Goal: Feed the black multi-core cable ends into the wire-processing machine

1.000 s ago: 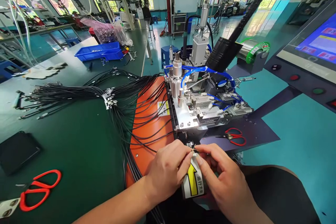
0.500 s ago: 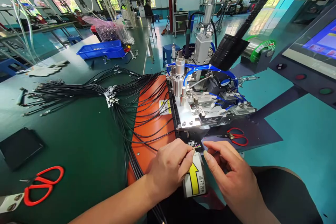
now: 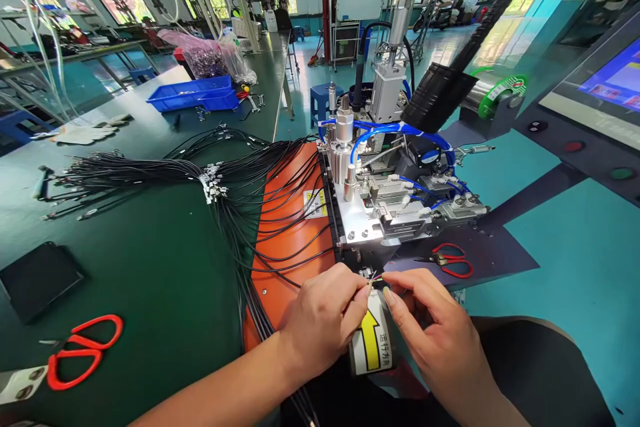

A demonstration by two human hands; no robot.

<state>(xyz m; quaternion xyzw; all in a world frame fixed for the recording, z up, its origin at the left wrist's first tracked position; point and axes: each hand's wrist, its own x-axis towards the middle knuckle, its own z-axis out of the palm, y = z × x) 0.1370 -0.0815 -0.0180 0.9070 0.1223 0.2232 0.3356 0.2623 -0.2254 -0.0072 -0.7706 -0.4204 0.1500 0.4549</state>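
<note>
My left hand (image 3: 323, 320) pinches the stripped end of a thin black cable, whose coloured wire tips (image 3: 374, 277) poke out just below the front of a metal fixture machine (image 3: 380, 213). My right hand (image 3: 435, 333) sits just right of those tips, fingers curled toward them and touching or nearly touching them. Below both hands is a white label with a yellow arrow (image 3: 373, 343). A large bundle of black cables (image 3: 240, 193) fans across the orange mat (image 3: 285, 240) and the green bench.
Red scissors (image 3: 75, 357) lie at the near left, next to a black pad (image 3: 37, 277). Small red snips (image 3: 450, 260) rest right of the machine. A blue tray (image 3: 193, 95) stands farther back. A control panel with a screen (image 3: 605, 100) is at the right.
My right hand drew back from the wire tips half a second ago and has now come in close to them again. My left hand has kept its pinch and barely moved.
</note>
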